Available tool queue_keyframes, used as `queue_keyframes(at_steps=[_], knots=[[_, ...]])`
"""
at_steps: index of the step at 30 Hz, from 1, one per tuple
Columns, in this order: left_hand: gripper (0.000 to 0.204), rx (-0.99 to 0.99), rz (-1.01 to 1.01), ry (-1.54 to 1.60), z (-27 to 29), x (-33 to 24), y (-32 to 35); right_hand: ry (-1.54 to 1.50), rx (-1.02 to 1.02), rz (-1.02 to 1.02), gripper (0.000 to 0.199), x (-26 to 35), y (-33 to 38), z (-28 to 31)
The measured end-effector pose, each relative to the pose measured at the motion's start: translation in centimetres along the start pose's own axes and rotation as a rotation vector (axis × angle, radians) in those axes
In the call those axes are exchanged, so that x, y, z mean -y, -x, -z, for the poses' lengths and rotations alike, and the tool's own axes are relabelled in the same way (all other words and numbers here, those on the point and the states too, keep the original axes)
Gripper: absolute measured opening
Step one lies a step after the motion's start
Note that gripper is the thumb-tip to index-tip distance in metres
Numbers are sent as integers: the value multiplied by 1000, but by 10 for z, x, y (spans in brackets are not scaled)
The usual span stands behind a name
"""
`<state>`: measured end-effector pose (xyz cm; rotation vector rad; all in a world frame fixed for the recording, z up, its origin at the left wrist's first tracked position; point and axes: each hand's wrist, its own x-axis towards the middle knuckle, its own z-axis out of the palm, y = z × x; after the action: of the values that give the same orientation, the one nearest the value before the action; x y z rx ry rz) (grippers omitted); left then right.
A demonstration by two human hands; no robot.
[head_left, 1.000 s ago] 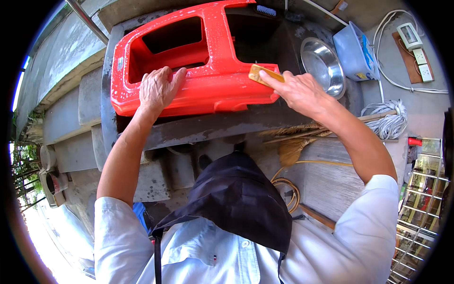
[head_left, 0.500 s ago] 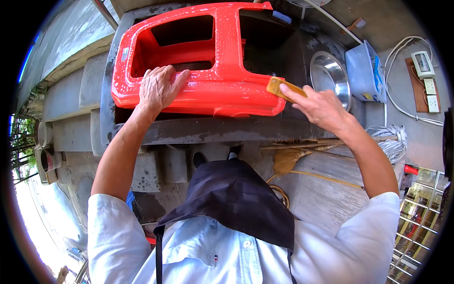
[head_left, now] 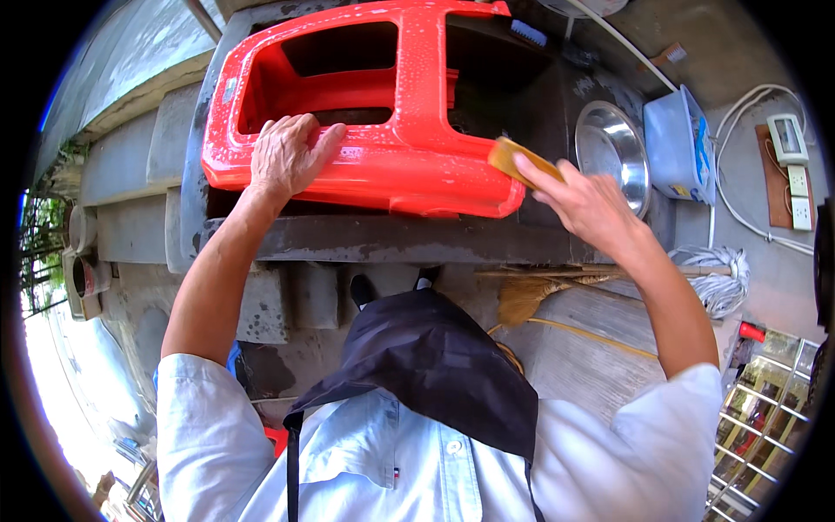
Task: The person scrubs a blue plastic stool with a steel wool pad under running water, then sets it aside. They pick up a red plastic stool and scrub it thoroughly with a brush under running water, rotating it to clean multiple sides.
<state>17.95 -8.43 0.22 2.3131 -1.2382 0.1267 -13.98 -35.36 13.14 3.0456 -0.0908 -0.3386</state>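
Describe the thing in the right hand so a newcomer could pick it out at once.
Start at the big red plastic stool lying on its side in the dark stone basin. At its right end, the right hand presses a small yellow-tan scrubbing pad against the wet plastic. It is the only flat yellowish piece there, left of the steel bowl.

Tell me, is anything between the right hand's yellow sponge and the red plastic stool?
Nothing visible. The right hand holds the yellow sponge right at the red plastic stool, by its near right corner. The left hand lies flat on the stool, well left of the sponge.
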Motion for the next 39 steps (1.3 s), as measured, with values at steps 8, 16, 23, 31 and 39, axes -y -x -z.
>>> queue_keyframes(at_steps=[8,16,23,31,39], knots=[[56,24,-23,9,-1,6,-1,-84,-18,-102,57,22,10,0],[57,53,-15,-17,-1,6,2,-130,-55,-167,56,21,21,-5],[56,76,28,-54,3,6,2,-79,-63,-65,58,36,-12,-1],[58,65,12,-35,0,1,-1,-16,-127,128,57,51,-74,-13],[62,36,-12,-4,2,1,0,57,-31,17,61,11,-4,1]])
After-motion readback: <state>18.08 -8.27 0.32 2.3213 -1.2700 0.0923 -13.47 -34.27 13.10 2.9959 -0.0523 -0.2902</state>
